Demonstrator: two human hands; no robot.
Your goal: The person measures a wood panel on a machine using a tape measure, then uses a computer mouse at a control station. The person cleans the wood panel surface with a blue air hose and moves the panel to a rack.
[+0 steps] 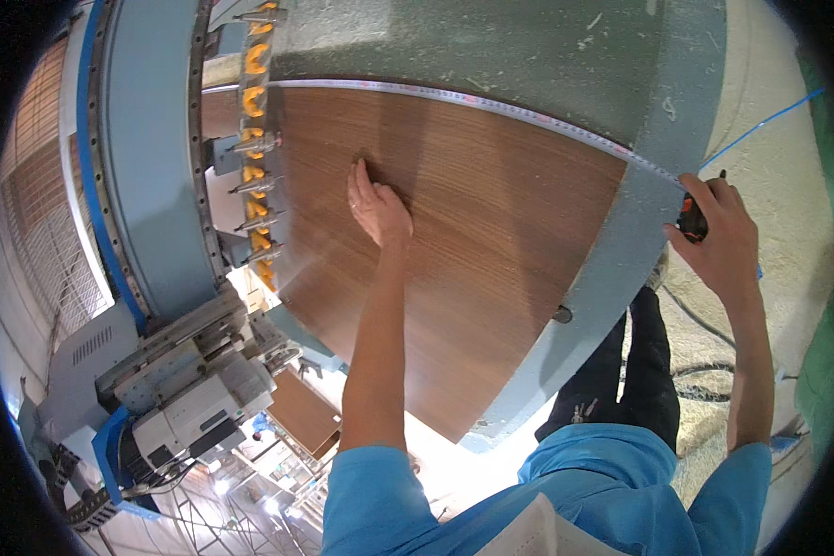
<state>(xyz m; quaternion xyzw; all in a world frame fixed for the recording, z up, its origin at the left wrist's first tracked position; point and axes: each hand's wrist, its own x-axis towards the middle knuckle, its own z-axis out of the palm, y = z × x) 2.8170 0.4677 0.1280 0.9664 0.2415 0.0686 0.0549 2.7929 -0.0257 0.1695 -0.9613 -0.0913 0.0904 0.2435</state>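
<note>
Both hands work along one brown wood-grain panel [473, 250] that lies flat on the grey-blue machine bed [612, 269]. The left hand [377, 208] rests palm down on the panel, fingers together and pointing away from the person, holding nothing, its forearm stretched nearly straight out from the blue sleeve. The right hand [718, 241] hangs off the bed's near-right edge, curled shut around a small black-and-orange tape measure case [690, 222], wrist bent slightly inward. From that case a metal tape blade [491, 102] runs up and to the left, well beyond the left hand's fingertips, lying along the far edge of the panel; that edge is the long axis here, and the blade follows it closely. Where the blade's far tip ends is hard to tell, as it fades near a row of orange-collared tool bits [255, 139] to the left of the left hand. The right hand is the one on the tape; the left hand is nearer the panel's middle and apart from the blade. Below the left forearm stands a grey machine head [195, 398], and beside it a smaller brown board [303, 412].
</note>
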